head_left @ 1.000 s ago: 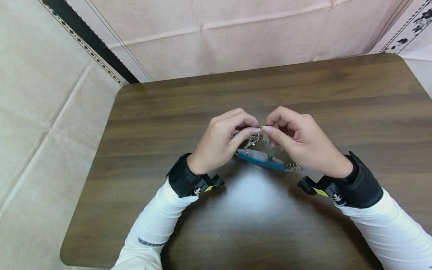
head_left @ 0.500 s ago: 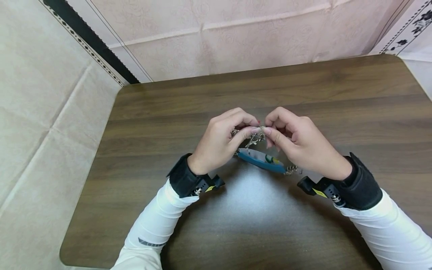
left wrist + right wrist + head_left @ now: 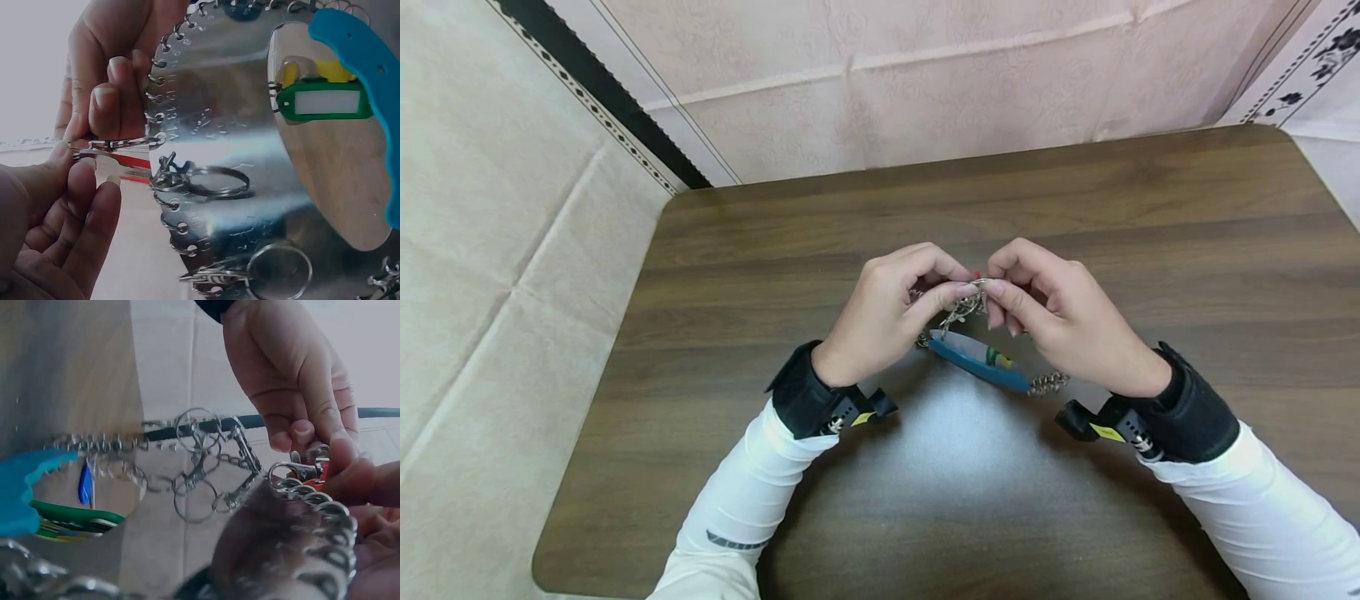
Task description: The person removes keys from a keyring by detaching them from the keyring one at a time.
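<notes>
A round silver key-holder plate [image 3: 244, 150], numbered along its ring-lined edge, hangs below the hands with a blue handle [image 3: 973, 365] across it. The left hand [image 3: 891, 304] pinches a small metal snap clasp [image 3: 100, 155] between thumb and fingertips. Meeting it from the other side, the right hand [image 3: 1060, 308] pinches at the same clasp, its other fingers curled beneath. A red tag [image 3: 134, 161] shows just behind the clasp. Clasps with a metal split ring [image 3: 219, 181] lie against the plate's face. Fingertips partly hide the clasp.
A green key tag [image 3: 325, 101] and a yellow one show in the plate's cut-out. A blue tag [image 3: 85, 483] hangs near the handle. Below is a brown wooden table [image 3: 775, 225], with pale cloth [image 3: 925, 83] beyond its back edge.
Both hands keep their pinch nearly in place. The handle's right end has shifted slightly left and down. The green and yellow tags and the red piece show more than before.
</notes>
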The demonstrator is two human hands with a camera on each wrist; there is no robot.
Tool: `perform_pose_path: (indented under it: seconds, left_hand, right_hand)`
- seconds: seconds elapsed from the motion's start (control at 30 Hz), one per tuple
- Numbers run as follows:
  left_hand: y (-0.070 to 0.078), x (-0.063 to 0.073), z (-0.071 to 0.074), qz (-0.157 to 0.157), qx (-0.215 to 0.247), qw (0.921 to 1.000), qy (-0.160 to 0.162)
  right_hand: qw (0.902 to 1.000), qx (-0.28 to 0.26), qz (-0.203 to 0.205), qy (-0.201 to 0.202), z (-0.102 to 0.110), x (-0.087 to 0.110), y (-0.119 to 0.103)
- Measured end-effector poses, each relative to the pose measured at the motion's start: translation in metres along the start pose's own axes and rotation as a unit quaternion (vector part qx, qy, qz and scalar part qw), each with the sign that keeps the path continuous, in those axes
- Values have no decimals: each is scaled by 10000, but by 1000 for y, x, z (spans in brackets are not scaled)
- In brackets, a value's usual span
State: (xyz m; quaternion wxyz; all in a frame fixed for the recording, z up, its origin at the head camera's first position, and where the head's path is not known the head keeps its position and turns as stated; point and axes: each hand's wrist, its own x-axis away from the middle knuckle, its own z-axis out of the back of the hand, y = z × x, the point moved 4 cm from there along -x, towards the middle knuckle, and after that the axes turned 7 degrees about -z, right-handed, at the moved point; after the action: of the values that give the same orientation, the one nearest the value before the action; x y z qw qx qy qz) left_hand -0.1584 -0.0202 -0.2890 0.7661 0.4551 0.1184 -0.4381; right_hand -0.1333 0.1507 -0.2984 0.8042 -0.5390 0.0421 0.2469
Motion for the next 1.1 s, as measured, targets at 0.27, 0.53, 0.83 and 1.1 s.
perform_pose_path:
  seconds: [0.27,0.53,0.83,1.1]
  left_hand:
    - [-2,1,1,126,66,9999,-84]
    - [-5,2,1,261,73,9991,-341]
    - [-8,1,-2,293,3,9980,-563]
    - [-8,0,-4,262,41,9978,-600]
  right_hand:
    - [9987,-440,-242,-37,-1,0,5]
    - [9975,-671,-224,-35,-2,-1,7]
    - [9975,-678,-192,-21,-2,-2,8]
    - [9976,-664,-217,-14,-3,-3,7]
